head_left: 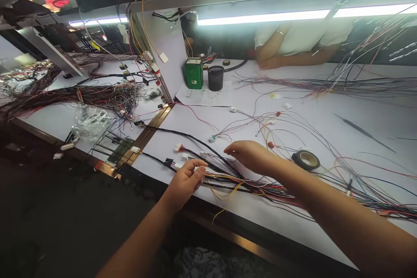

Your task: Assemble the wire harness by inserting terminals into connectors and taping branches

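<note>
My left hand [189, 181] is at the bench's front edge, thumb and fingers closed together. The left end of a wire harness [257, 186] reaches up to those fingers; what they pinch is too small to make out. Above the harness is my right hand [250, 155], palm down, fingers curled together and fingertips mostly hidden. Black-sleeved branches run left from the harness, one ending in a white connector [178, 147] with coloured wires. A black connector [168, 162] lies left of my left hand. Beyond my right hand is a green-and-white connector [212, 138] on thin wires.
A roll of black tape [305, 160] lies beside my right forearm. Farther back are a green box [194, 74], a black mesh cup [215, 79] and long loose wires [325, 87]. A co-worker's arms [293, 57] rest across the bench. A metal divider [143, 137] borders the left side.
</note>
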### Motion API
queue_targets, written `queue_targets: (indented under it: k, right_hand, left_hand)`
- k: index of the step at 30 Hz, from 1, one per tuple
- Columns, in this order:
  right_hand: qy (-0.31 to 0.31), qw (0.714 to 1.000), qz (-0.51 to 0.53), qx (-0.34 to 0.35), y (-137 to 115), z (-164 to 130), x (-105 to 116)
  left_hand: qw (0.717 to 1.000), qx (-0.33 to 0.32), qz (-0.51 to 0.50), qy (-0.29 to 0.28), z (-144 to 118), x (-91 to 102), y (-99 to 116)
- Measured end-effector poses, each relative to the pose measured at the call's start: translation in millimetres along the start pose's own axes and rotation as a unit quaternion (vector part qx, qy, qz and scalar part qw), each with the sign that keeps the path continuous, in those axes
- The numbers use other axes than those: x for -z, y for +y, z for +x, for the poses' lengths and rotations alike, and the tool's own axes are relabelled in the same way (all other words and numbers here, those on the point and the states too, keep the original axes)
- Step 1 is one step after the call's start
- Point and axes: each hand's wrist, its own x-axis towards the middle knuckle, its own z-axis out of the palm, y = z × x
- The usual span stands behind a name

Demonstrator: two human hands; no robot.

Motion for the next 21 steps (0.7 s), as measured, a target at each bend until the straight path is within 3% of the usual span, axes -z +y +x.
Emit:
queue_targets:
  k: [4,8,12,17,21]
  right_hand:
    - [-0.049,0.999,0.013,-0.016,-10.2,25.4,-14.7]
    - [-0.074,0.996,0.057,-0.003,-4.9,21.3,-9.6]
    - [-0.056,0.991,0.124,-0.014,11.6,2.4,-2.2]
    - [0.000,0.990,0.125,-0.073,21.5,-8.8,-11.6]
    - [-0.001,0.985,0.167,-0.037,15.7,-4.8,-22.5]
  left_hand:
    - [0.998,-0.022,0.059,-0.007,-4.3,1.9,1.4]
    - [0.996,-0.019,0.081,-0.014,-7.3,4.1,1.9]
    - [0.997,-0.005,0.080,-0.006,-5.7,3.2,1.8]
    - [0.994,0.040,0.105,-0.004,-0.4,-0.3,3.4]
    - [0.995,0.101,0.011,0.013,8.1,-6.7,9.2]
